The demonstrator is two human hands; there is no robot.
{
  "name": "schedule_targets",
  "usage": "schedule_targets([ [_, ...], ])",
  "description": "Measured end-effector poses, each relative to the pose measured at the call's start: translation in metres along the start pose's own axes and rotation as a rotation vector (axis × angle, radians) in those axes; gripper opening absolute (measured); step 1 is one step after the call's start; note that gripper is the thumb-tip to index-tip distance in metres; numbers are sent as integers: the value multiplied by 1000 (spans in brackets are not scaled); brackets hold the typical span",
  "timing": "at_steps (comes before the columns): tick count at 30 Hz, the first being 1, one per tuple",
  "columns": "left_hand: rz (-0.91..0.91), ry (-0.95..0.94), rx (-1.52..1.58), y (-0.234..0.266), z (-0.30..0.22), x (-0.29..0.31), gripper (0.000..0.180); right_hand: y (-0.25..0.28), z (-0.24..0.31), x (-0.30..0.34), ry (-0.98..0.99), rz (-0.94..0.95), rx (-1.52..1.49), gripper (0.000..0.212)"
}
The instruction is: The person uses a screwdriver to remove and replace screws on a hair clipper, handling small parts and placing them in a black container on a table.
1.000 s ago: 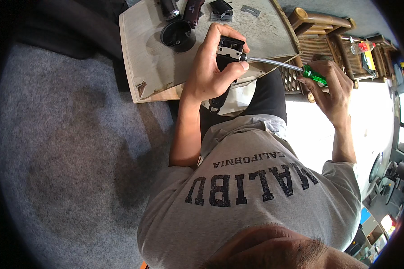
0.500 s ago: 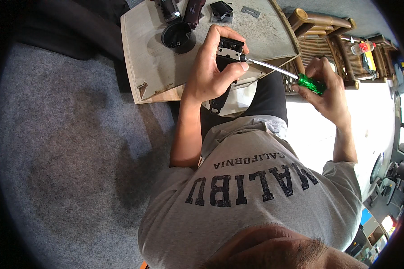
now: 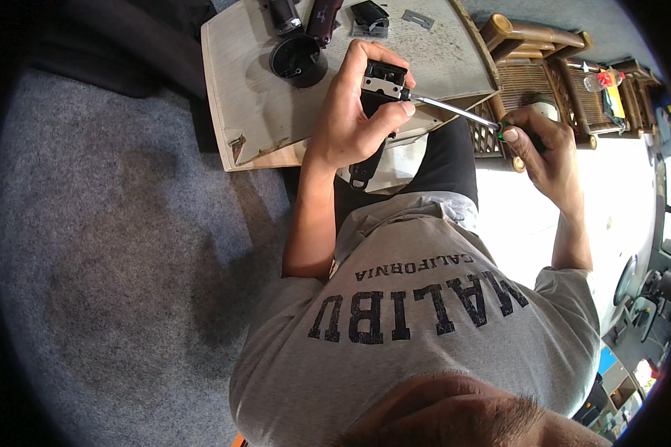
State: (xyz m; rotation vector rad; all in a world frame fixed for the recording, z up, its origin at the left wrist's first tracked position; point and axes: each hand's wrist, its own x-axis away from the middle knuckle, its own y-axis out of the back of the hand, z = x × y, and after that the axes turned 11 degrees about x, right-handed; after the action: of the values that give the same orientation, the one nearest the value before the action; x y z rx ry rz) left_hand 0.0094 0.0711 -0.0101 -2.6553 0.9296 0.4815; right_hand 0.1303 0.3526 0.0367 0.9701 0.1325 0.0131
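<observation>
On the worn, debris-flecked surface: black cup, dark red handheld piece, flat metal plate toward the far edge. Grey carpet left, bamboo chair right. Left hand has its grip clasped round a black tool above the near edge, partly hiding it. Right hand's grip wraps a screwdriver, covering most of the handle; tip at the tool's side.

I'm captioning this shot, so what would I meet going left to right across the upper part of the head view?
Dark cloth, black cup, left hand holding a black device, screwdriver shaft, right hand around its handle, bottle.
</observation>
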Motion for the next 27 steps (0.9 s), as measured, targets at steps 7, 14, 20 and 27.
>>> schedule_targets([
  [7, -9, 31, 60, -2, -3, -1, 34, -7, -3, -2, 275, -295, 238, 32],
  [14, -6, 39, 37, -1, -2, 0, 34, 3, -3, -4, 211, -197, 226, 36],
  [20, 5, 4, -8, -1, 0, 0, 34, 7, -5, -6, -142, 164, -216, 41],
  [27, -60, 57, 97, -3, -6, 0, 36, -2, -9, -11, 424, -376, 389, 39],
])
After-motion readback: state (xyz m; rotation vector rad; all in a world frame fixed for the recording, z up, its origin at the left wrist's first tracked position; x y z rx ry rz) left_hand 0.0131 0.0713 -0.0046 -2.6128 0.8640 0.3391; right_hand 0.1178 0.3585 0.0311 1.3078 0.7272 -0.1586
